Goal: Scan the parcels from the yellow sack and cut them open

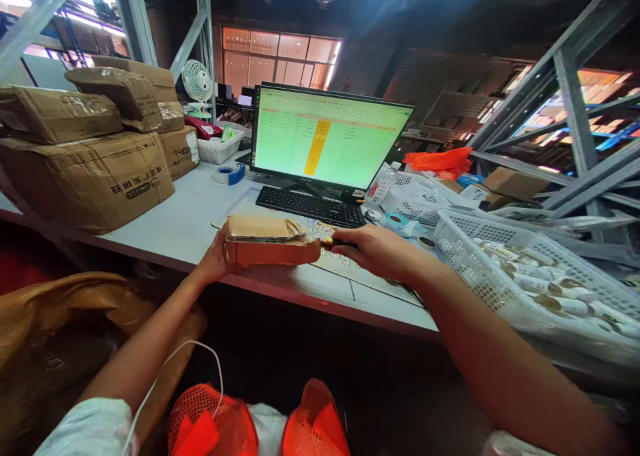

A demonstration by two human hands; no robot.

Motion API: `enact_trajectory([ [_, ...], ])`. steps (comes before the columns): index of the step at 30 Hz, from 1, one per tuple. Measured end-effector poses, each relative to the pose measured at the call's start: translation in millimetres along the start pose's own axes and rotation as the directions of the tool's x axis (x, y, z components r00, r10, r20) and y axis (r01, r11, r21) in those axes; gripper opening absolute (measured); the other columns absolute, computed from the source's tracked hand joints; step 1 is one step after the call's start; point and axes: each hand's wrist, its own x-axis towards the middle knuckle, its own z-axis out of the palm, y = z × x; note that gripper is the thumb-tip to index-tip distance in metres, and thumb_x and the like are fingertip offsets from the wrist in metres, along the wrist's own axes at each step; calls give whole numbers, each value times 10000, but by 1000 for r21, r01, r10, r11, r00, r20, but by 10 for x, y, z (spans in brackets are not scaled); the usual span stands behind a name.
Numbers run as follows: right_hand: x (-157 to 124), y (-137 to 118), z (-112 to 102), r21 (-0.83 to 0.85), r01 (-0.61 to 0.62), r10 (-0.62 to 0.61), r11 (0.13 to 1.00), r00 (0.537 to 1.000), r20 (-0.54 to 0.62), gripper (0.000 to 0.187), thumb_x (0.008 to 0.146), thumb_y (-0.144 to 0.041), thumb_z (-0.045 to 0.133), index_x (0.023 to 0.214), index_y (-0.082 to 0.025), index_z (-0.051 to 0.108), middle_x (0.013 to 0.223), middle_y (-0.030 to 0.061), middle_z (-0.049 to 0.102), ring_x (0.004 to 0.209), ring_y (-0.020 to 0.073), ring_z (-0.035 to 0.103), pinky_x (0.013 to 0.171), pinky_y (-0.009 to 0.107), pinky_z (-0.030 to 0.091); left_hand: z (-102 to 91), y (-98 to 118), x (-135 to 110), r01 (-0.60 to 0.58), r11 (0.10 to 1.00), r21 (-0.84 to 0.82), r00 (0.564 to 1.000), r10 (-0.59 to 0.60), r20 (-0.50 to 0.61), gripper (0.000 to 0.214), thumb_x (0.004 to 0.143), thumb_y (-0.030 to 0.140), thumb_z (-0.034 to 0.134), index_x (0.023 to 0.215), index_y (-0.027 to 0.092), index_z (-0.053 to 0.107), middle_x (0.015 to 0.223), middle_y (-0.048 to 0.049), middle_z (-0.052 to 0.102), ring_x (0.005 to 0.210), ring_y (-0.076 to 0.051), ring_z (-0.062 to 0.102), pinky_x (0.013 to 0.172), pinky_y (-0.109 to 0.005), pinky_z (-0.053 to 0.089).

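Observation:
A small brown cardboard box (273,251) with a crumpled top flap is held up at the desk's front edge. My left hand (216,255) grips its left end, with most of the fingers hidden by the box. My right hand (383,248) is wrapped around a black and yellow utility knife (344,243). The knife's tip meets the right end of the box; its blade is too small to make out. Behind the box lie a black keyboard (310,206) and a printed desk mat (350,266).
A lit monitor (330,136) stands behind the keyboard. Cardboard cartons (90,179) are stacked at left, near a blue tape dispenser (230,174). A white basket (470,263) of small rolls is at right. An open brown bag (65,289) stands below left.

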Motion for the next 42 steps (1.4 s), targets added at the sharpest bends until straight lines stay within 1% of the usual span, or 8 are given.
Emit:
enact_trajectory([
  [6,315,-206,-266,-180,38,-59,983,991,-116,240,1003,-403,565,1080,-247,730,862,72,742,707,201,613,581,295,285,20,5,-10,-45,998,-36,998,43,-40,1234,709,527,903,1650,215,167,1633,-220,321,1522,-400,361,1236,-568,360],
  [12,508,25,-111,252,-77,89,965,995,-36,296,995,-461,557,928,-192,663,676,26,671,567,144,600,556,261,393,-28,-50,-54,-71,995,-76,997,74,37,1368,683,651,879,1678,254,30,1695,-204,201,1564,-438,244,1285,-606,241],
  [15,550,227,82,401,-200,177,894,980,96,388,966,-568,579,850,-199,600,618,15,644,512,141,603,489,242,411,-283,98,63,-91,967,-236,993,105,45,1323,730,926,599,1676,274,-58,1739,-193,96,1598,-446,134,1268,-646,232],
  [18,597,302,250,494,-222,157,840,973,171,462,931,-664,588,856,-208,571,609,8,633,485,144,596,416,229,386,-600,567,444,-177,953,-247,983,161,-84,911,941,846,275,1661,298,169,1750,-128,158,1609,-367,173,1256,-590,293],
  [22,589,152,376,548,-140,31,825,978,204,502,907,-708,598,851,-210,574,631,3,641,518,141,614,437,218,421,-733,1296,1074,-155,983,103,970,132,205,625,969,606,542,1458,220,579,1559,-109,540,1428,-319,509,1215,-461,385],
  [26,379,-26,499,527,-82,-9,846,986,167,479,924,-672,588,827,-203,581,615,-3,625,517,133,607,479,219,441,-613,1563,1287,-196,940,280,791,-17,612,630,832,576,714,1389,284,667,1465,-65,638,1318,-318,605,1074,-389,494],
  [33,228,-34,687,680,-148,110,718,989,99,435,942,-623,582,806,-212,537,600,-20,606,485,119,571,460,213,432,-654,1652,1230,-169,956,241,814,-2,581,538,1005,584,373,1197,231,731,1235,-54,752,1116,-244,683,950,-318,502],
  [42,473,-182,648,824,-177,178,539,979,94,316,1001,-445,577,787,-220,518,554,-24,603,436,121,552,386,203,404,-763,1945,1114,-337,791,511,828,-9,561,256,820,348,697,1020,189,675,1065,-95,698,962,-276,661,810,-348,521],
])
